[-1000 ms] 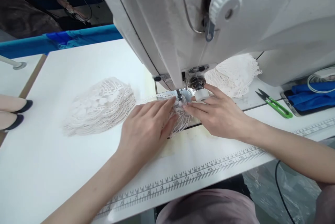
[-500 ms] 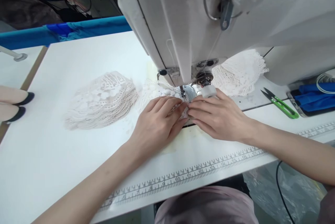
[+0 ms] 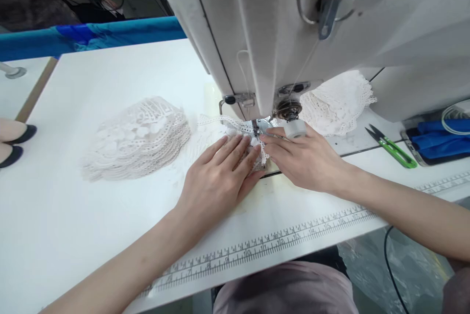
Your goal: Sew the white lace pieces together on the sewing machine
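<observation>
A white lace piece (image 3: 220,127) lies under the needle of the sewing machine (image 3: 293,25). My left hand (image 3: 216,182) lies flat on the lace, fingers stretched toward the presser foot (image 3: 256,129). My right hand (image 3: 304,160) rests on the lace's right side, fingers pressed down just in front of the needle. A small white knob (image 3: 294,129) sits above my right knuckles.
A stack of lace pieces (image 3: 135,138) lies at left. Another lace pile (image 3: 338,101) sits behind the machine head. Green thread snips (image 3: 392,147) and blue cloth (image 3: 436,138) lie at right. A ruler strip (image 3: 279,243) runs along the table's front edge. Someone's shoes (image 3: 14,145) show at far left.
The lace has fed back to the left behind the needle, so more of it shows left of the presser foot. Both hands stay pressed on it; the view shifted slightly.
</observation>
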Demonstrator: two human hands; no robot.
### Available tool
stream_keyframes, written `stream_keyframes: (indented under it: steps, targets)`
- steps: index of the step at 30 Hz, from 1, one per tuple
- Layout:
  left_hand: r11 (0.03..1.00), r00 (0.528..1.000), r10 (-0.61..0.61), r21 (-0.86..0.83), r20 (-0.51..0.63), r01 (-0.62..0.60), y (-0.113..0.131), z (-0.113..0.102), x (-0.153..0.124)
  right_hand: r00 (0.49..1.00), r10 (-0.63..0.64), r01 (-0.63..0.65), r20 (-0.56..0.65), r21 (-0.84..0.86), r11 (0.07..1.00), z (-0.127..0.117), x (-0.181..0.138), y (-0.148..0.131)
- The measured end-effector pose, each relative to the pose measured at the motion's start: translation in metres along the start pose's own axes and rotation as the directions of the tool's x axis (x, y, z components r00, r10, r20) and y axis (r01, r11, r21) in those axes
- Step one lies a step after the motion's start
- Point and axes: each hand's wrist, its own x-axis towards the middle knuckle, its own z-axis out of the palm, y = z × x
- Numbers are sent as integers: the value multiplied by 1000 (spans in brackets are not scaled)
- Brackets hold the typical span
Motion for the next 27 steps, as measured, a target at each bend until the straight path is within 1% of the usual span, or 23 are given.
stream_keyframes:
  steps: [18, 20, 23, 25, 27]
  targets:
    - [999, 1000, -4, 44, -6, 5, 0, -2, 2, 1000, 9, -9, 12, 8, 1000, 1, -1, 2]
    - [999, 1000, 14, 34, -22, -13, -1, -3, 2, 1000, 9, -9, 6, 2, 1000, 1, -2, 2]
    - [998, 995, 62, -1, -82, -63, -3, -4, 1, 1000, 1, -1, -13, 8, 1000, 1, -2, 4]
    - [995, 988, 97, -16, -118, -100, -3, -5, 1, 999, 1, 0, -34, 29, 1000, 1, -2, 5]
    - [991, 983, 130, -12, -130, -132, -4, -4, 0, 997, 16, -12, -69, 58, 998, 0, -1, 7]
